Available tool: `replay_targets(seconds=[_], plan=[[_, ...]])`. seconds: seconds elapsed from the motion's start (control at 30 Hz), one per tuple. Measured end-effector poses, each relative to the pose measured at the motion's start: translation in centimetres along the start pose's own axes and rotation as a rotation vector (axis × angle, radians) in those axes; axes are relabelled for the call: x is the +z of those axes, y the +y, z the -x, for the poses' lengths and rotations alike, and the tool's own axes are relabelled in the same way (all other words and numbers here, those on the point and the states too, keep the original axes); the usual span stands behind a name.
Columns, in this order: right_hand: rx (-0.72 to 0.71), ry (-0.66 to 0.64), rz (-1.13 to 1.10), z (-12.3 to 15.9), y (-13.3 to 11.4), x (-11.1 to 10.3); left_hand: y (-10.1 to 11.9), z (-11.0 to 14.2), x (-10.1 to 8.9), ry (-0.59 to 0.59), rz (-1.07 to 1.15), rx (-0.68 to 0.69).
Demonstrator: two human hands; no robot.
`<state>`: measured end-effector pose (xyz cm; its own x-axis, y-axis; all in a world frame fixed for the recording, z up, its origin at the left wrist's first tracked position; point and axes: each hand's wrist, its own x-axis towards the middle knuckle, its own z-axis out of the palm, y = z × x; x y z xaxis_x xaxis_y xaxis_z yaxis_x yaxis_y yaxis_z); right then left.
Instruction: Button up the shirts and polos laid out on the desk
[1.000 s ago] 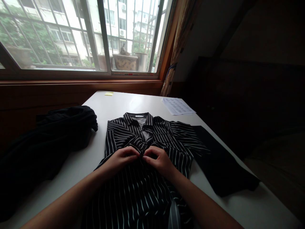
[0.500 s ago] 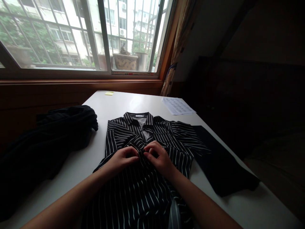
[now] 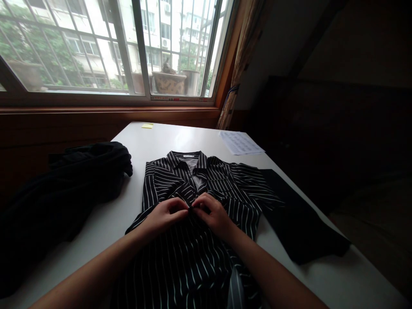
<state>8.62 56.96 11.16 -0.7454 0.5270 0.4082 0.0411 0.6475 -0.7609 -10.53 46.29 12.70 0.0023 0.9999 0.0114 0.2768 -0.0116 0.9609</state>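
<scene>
While the black-and-white striped cloth shirt (image 3: 180, 257) lies on the smooth white tabletop (image 3: 180, 139), I see, remotely, left hand (image 3: 165, 216) and right hand (image 3: 214, 216), fingers pinching its front (open above, seemingly closed below).

Daylight enters through a wide sliding window (image 3: 139, 51) set in a brown frame (image 3: 222, 88), with metal bars (image 3: 86, 35) outside it. Beyond the glass stand plant pots (image 3: 169, 83), green trees (image 3: 41, 53) and pale buildings (image 3: 156, 15) (blurred by the glare). A patterned curtain (image 3: 238, 68), gathered by a dark tie (image 3: 233, 89), hangs beside the window. The white table (image 3: 180, 135) catches a bright reflection, while the room's right side lies in shadow too deep to make out.
</scene>
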Motion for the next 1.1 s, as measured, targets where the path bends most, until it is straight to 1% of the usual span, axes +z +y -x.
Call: replay_targets(seconds=[0.13,0.23,0.4,0.47,0.6,0.9,1.03,1.1], plan=[[-0.004,0.026,0.013,0.01,0.02,0.13,-0.01,0.01,0.26,0.033,-0.09,0.012],[0.002,0.051,0.009,0.08,0.03,0.24,-0.3,-0.17,0.31,0.042,-0.118,0.017],[-0.045,0.111,-0.023,0.27,-0.11,0.13,-0.48,-0.29,0.04,0.028,-0.055,-0.04],[-0.066,0.088,0.019,0.31,-0.27,0.04,-0.43,-0.26,-0.06,0.025,-0.017,-0.062],[-0.089,-0.006,0.067,0.3,-0.46,0.04,-0.47,-0.27,-0.1,0.034,-0.006,-0.069],[-0.012,-0.025,0.014,0.01,-0.56,0.07,-0.8,-0.21,0.37,0.043,-0.037,-0.027],[0.047,-0.002,0.0,-0.12,-0.77,0.01,-0.63,-0.29,0.33,0.061,-0.031,-0.044],[0.065,0.015,0.004,-0.14,-0.74,-0.02,-0.59,-0.3,0.21,0.046,-0.021,-0.06]])
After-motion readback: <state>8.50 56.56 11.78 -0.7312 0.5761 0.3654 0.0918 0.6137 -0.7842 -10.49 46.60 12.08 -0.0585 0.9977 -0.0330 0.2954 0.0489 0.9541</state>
